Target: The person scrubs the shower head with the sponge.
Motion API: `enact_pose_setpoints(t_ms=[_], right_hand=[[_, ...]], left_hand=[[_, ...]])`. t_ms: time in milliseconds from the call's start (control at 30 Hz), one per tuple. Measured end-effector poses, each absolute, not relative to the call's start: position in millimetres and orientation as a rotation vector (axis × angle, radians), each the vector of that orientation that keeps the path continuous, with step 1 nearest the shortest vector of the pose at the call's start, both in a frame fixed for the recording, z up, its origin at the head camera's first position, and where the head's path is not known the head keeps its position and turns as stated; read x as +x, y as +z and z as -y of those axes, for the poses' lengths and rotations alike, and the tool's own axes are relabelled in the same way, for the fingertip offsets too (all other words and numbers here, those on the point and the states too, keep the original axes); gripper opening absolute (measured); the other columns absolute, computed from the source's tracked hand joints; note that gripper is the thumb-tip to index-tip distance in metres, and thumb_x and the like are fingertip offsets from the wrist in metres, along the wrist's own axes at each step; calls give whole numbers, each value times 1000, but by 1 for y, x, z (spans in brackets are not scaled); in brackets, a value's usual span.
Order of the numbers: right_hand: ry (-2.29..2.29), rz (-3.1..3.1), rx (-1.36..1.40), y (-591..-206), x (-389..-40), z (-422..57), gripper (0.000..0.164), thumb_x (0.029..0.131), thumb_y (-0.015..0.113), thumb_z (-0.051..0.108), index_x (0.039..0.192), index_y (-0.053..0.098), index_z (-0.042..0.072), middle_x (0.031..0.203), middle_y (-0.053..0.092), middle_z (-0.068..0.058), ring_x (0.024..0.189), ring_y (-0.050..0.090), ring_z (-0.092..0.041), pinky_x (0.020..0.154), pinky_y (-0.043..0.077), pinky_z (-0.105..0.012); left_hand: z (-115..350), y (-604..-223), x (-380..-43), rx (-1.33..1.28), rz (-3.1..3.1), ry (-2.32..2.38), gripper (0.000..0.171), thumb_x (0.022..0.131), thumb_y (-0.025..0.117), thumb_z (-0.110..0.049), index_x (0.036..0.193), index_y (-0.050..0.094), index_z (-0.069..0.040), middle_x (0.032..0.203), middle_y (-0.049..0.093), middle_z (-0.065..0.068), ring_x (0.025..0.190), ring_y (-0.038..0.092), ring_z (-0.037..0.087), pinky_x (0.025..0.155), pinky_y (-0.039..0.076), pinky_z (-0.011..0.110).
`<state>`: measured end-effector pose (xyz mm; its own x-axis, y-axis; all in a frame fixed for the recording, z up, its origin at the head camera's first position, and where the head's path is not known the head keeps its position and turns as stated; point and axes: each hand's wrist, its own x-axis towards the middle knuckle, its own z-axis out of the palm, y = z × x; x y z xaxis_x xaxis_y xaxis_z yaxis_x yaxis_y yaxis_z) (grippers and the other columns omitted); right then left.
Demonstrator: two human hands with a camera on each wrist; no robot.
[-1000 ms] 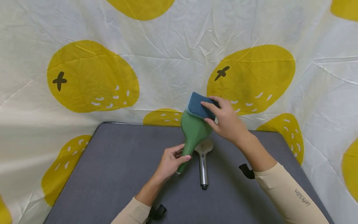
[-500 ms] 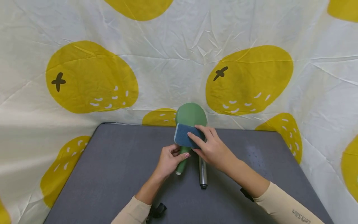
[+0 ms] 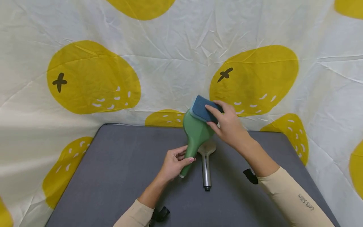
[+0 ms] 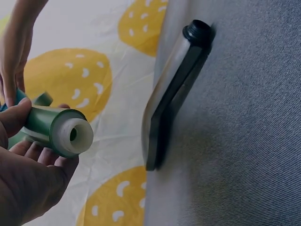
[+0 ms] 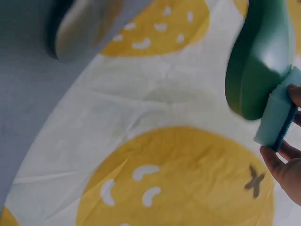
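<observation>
As I read the head view from the left, a white cloth [image 3: 173, 78] printed with yellow lemon shapes hangs behind a grey table [image 3: 122, 167]. A beige left sleeve [image 3: 134, 214] leads me to the left hand [image 3: 171, 164], its thumb and fingers curled round the handle of a green shower head [image 3: 197, 130]. I see that held above the table, tilted, wide end up and leaning right; my left wrist view shows a hollow white fitting [image 4: 76, 136] at its handle end. Next I have a sponge [image 3: 204, 108], its pale side touching the green head's wide end and its dark blue side outward. Below it, a silver shower head [image 3: 206, 170] lies on the table, threaded end toward the person. Rightmost, I find the right hand [image 3: 230, 123] pinching the sponge between thumb and fingers.
</observation>
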<state>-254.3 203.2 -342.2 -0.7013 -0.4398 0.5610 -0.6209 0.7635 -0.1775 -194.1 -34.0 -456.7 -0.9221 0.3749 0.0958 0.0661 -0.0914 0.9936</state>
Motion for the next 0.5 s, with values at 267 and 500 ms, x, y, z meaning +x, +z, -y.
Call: enact_pose_setpoints(t_ms=[267,500], right_hand=[[509,2491,742,-334,-265,-213,57,88,83,11,141,61,3,144,50,-32,131,49,-50,108,45,-64],[293,2428,916,-356,-236,-191,60,85,87,16,139,63,7,142,51,-31,119,54,-50,101,51,-61]], left_hand=[[33,-459,-192,521,-1926,2121,53,92,71,7,142,54,9,124,67,34,106,70,49,86,63,30],[35,-460,-192,508,-1942,2119,53,93,71,4,143,54,9,123,68,34,103,73,46,87,63,34]])
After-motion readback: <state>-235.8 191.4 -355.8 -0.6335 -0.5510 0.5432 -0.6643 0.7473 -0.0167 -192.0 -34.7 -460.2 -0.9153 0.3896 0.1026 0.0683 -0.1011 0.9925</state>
